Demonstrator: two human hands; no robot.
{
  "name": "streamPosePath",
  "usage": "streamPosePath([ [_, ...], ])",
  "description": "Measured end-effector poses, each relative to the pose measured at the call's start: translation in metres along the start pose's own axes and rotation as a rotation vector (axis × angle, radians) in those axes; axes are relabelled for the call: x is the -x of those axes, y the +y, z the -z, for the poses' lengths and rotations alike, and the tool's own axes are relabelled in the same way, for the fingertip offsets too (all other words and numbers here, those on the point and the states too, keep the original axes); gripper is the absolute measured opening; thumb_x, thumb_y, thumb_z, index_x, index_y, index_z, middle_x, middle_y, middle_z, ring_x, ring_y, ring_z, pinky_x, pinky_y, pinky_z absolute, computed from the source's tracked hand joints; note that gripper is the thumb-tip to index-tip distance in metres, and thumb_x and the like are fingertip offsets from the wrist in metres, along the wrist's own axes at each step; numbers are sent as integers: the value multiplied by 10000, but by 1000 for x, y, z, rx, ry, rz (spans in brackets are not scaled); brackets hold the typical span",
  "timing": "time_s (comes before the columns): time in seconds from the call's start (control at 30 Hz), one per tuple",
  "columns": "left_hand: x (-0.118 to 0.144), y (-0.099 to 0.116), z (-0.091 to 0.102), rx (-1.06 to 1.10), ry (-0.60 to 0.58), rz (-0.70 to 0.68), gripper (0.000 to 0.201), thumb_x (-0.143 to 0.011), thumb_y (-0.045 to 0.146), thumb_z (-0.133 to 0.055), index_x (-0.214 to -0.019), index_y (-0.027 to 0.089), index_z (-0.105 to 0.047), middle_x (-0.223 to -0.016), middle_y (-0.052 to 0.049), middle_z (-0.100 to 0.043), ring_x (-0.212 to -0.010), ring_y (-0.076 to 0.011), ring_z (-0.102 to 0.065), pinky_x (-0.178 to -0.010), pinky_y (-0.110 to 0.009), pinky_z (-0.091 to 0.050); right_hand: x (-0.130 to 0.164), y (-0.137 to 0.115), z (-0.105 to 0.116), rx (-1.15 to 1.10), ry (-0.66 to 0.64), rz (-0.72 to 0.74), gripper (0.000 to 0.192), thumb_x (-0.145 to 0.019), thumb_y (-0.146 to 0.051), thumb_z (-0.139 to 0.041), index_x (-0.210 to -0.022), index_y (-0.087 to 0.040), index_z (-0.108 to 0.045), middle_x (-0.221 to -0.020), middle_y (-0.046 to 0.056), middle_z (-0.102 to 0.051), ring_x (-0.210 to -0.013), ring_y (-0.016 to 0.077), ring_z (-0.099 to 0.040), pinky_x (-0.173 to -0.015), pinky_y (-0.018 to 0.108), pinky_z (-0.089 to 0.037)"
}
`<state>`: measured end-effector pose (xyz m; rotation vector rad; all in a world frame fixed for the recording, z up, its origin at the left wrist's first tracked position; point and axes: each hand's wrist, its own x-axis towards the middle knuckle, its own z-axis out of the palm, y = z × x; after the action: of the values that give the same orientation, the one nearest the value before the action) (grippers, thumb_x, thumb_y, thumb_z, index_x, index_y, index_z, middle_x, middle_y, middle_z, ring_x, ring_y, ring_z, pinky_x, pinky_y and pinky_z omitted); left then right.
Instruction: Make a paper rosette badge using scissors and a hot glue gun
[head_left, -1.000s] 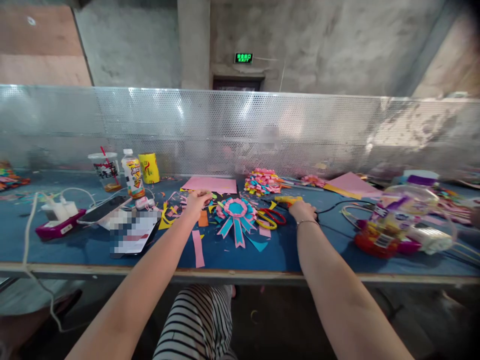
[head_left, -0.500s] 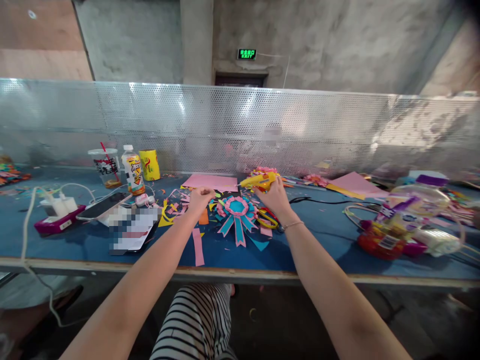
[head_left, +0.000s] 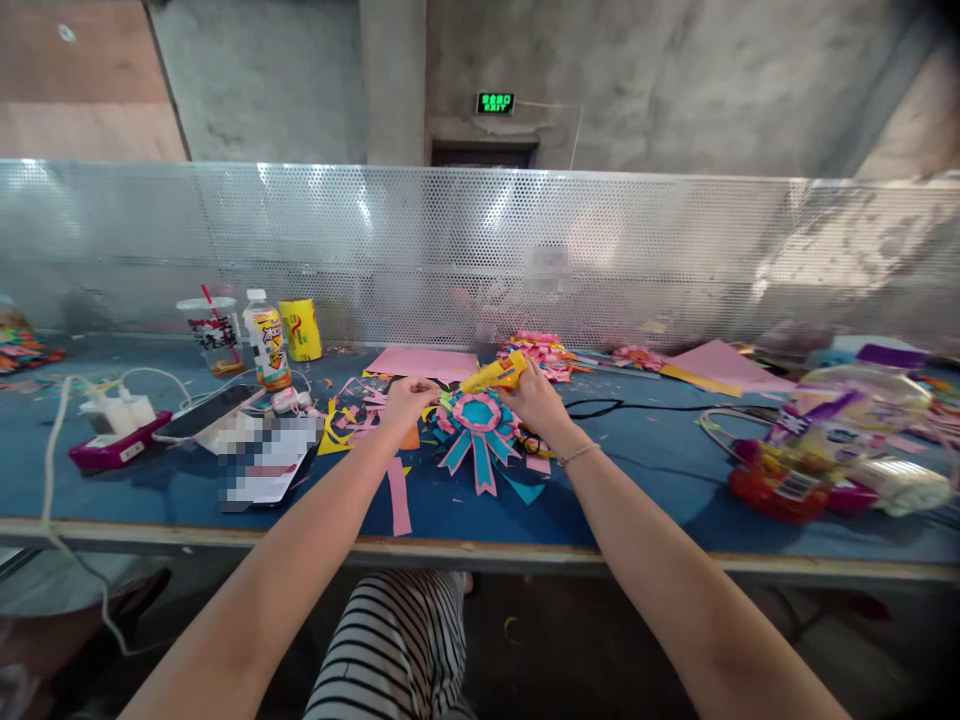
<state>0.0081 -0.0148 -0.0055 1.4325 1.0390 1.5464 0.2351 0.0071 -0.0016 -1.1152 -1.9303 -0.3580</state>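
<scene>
My right hand is wrapped round a yellow glue gun, its nozzle pointing left and down. My left hand is closed in a pinch just left of the nozzle; what it holds is too small to make out, though a bit of light green shows by the fingertips. Between and below both hands lies a pink and blue paper rosette with several ribbon tails fanned towards me. Scissors lie partly hidden under my right wrist. Paper scraps are scattered beside my left hand.
Pink paper sheets and finished-looking rosettes lie behind. At left stand a cup, a bottle, a yellow can, a phone and a power strip. Bottles and a black cable are at right.
My right hand has brought the glue gun left and slightly down, nearer my left hand and over the rosette's upper edge. My left hand has shifted slightly right.
</scene>
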Motion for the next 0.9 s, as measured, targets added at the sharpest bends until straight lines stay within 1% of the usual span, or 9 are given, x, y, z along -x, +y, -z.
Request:
streamPosePath([
  [0.17,-2,-2,0,21,-7,25,82,-537,184,-650,-597,133,-627,-522,0,-577,-496,-98,-522,-530,-226,-419,1,3,-3,-29,-39,8,494,-747,-282,-524,-1199,-113,-421,-1191,186,-468,-1204,303,-390,-980,480,-364],
  [0.33,-1,0,0,39,7,63,71,-531,175,-656,-581,137,-622,-521,4,-575,-494,-89,-511,-513,-216,-404,1,3,-1,-49,-77,-29,513,-758,-277,-514,-1223,-97,-398,-1270,197,-413,-1236,297,-365,-1010,460,-335],
  [0.43,0,2,0,75,13,87,63,-533,173,-654,-571,141,-616,-493,9,-557,-480,-84,-493,-500,-214,-386,2,4,0,-55,-115,-62,503,-765,-279,-512,-1226,-112,-401,-1299,182,-393,-1243,286,-363,-1025,447,-316],
  [0.6,1,2,0,93,13,96,72,-534,185,-658,-568,140,-614,-485,5,-547,-466,-83,-468,-491,-226,-367,2,5,1,-81,-164,-81,473,-780,-278,-493,-1230,-164,-400,-1292,146,-413,-1198,262,-422,-991,447,-351],
  [0.77,-1,-2,2,91,14,83,87,-533,200,-659,-584,142,-620,-502,5,-550,-483,-86,-474,-495,-225,-362,2,7,0,-98,-182,-77,460,-785,-262,-483,-1224,-147,-407,-1256,157,-446,-1165,255,-453,-960,442,-379],
  [0.9,-2,-3,2,95,8,81,115,-520,224,-675,-583,143,-625,-502,5,-550,-494,-90,-481,-508,-228,-371,2,9,1,-98,-189,-65,467,-797,-307,-480,-1228,-149,-395,-1263,168,-432,-1170,263,-449,-952,454,-381],
])
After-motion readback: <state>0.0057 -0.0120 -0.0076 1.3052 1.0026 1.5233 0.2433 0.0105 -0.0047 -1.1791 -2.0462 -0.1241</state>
